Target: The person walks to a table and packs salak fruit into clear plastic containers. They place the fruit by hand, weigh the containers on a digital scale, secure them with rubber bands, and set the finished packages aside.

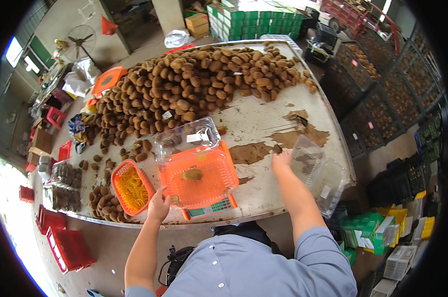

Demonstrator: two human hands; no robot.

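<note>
On the orange digital scale rests an opened clear plastic clamshell box, its lid tilted away from me. A single kiwifruit lies in it. My left hand is at the box's near left edge, fingers apart, close to an orange basket of yellow rubber bands. Farther right, my right hand reaches down to the tabletop beside a small dark brown object; its fingertips are partly hidden. Another open clamshell box lies right of that wrist.
A large kiwifruit heap covers the table's far side. Filled clamshells stand at the left edge, near a small kiwifruit pile. Torn brown patches mark the white tabletop. Black crates stand right; red crates sit lower left.
</note>
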